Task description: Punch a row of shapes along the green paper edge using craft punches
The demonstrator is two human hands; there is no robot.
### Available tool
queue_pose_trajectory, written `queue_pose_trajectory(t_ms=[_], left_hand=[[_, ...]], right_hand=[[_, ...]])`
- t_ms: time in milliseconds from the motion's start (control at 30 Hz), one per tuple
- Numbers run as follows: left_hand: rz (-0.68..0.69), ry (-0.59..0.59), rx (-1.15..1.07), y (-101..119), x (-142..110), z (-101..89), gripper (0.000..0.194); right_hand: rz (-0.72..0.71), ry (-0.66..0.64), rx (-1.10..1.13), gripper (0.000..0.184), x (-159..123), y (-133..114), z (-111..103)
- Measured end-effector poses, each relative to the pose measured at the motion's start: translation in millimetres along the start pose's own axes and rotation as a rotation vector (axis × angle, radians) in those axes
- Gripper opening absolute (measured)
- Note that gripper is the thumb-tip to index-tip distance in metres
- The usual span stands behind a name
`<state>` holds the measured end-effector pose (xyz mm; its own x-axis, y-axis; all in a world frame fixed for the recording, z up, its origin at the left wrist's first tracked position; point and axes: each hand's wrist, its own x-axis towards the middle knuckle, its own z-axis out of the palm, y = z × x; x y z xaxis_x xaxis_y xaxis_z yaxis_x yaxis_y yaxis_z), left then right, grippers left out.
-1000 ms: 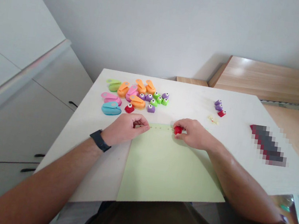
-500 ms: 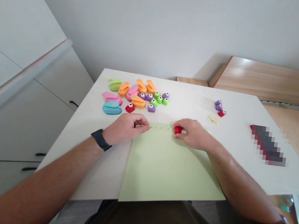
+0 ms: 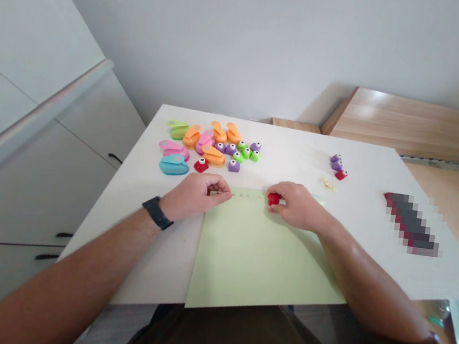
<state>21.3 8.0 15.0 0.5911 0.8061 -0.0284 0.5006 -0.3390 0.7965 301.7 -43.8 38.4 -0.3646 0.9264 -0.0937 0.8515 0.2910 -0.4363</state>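
Observation:
A large sheet of light green paper (image 3: 261, 255) lies on the white table, with a row of small punched marks along its far edge. At the far left corner of the sheet, my left hand (image 3: 201, 193) pinches the paper's edge between thumb and fingers. My right hand (image 3: 296, 204) grips a small red craft punch (image 3: 274, 200) at the same far edge, farther right. The punch's underside and its slot are hidden by the fingers and the paper.
Behind my left hand stand large lever punches, such as a blue one (image 3: 174, 165), and several small punches, one red (image 3: 201, 165). Farther right are two purple punches and a red punch (image 3: 341, 175), near yellowish paper scraps (image 3: 328, 184). A blurred dark object (image 3: 412, 224) lies at right.
Both hands keep their grip and hardly move. The view shifts slightly, so the table and punches at left appear a little farther right.

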Motion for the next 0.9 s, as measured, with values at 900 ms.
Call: queue_pose_trajectory(t_ms=[900], left_hand=[[0.312, -0.017, 0.364, 59, 50, 63.5, 0.063]], right_hand=[[-0.029, 0.030, 0.004, 0.016, -5, 5, -1]])
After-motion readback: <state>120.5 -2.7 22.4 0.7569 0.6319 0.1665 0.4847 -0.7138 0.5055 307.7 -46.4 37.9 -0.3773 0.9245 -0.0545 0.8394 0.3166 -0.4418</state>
